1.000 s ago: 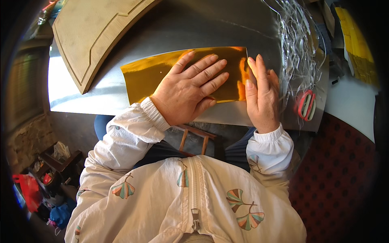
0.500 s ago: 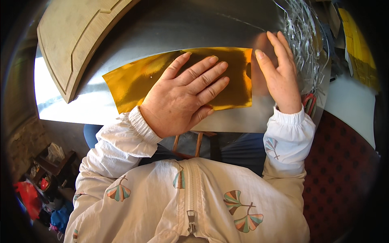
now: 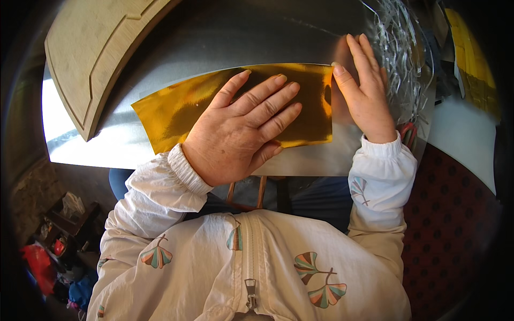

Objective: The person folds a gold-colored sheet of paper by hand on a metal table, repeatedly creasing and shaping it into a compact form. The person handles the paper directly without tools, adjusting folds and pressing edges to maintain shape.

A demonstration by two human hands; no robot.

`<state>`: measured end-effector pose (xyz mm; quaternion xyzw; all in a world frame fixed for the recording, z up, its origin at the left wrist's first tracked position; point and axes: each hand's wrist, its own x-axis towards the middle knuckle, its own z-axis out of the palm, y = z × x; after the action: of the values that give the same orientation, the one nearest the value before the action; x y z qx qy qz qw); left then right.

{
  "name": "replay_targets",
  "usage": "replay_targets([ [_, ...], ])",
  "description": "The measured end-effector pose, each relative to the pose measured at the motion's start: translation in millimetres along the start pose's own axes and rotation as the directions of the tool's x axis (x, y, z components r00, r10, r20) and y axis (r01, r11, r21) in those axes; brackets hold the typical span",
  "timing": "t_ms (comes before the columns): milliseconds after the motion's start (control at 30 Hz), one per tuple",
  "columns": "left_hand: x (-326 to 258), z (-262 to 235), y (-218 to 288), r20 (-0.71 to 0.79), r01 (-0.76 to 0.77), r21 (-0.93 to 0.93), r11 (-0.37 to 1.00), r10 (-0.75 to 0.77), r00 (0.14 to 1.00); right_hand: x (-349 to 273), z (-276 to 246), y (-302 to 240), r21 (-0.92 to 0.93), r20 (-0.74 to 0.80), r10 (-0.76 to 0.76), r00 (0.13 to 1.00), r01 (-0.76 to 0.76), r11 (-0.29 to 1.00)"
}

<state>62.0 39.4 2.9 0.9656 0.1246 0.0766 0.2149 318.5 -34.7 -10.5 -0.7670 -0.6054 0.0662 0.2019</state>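
Foil (image 3: pixel 176 107): a gold, mirror-bright piece, flat on the desk (image 3: pixel 241 40) in front of me, between the wooden board and the silver strips.
Left fingers (image 3: pixel 272 104): mine, spread and laid over the middle of the foil, the thumb out across its near edge.
Right fingers (image 3: pixel 360 60): also mine, two extended close together over the metal, the thumb held apart, its tip at the foil's far right corner; whether it touches, I cannot tell.
Board (image 3: pixel 91 69): curved and grooved, at the far left of the desk, well apart from my right side.
Strips (image 3: pixel 409 80): a shiny tangle, just beyond my right side, with a red loop (image 3: pixel 408 136) partly hidden behind my cuff (image 3: pixel 383 147).
Jacket (image 3: pixel 214 267): pale, zipped, printed with fan-shaped leaves, worn as I sit at the desk's near edge.
Floor (image 3: pixel 450 230): dark red with darker spots, to my right.
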Motion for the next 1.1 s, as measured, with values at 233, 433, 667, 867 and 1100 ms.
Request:
replay_targets([
  [233, 0.2, 0.9, 0.0, 0.000, 0.003, 0.006, 1.000, -0.003, 1.000, -3.3, -5.4, -0.8, 0.031, 0.026, -0.035, 0.999, 0.034, 0.999],
  [433, 0.6, 0.7, 0.4, 0.000, 0.003, 0.004, 1.000, -0.003, 1.000, -2.6, -5.1, -1.5, 0.028, 0.023, -0.034, 0.999, 0.033, 0.999],
  [667, 0.8, -1.7, 0.7, -0.004, -0.010, 0.008, 1.000, 0.010, 1.000, 0.3, 1.6, 4.0, 0.021, -0.027, -0.060, 0.998, 0.060, 0.998],
  [867, 9.1, 5.2, 5.1, 0.025, -0.115, 0.017, 0.993, 0.114, 0.993, -0.3, -5.3, -6.9, -0.054, 0.000, 0.007, 1.000, -0.007, 0.998],
  [1100, 20.7, 14.7, 10.1, 0.032, -0.159, -0.044, 0.986, 0.160, 0.987, 0.3, -20.9, -17.4, -0.028, 0.117, 0.107, 0.987, -0.104, 0.994],
])
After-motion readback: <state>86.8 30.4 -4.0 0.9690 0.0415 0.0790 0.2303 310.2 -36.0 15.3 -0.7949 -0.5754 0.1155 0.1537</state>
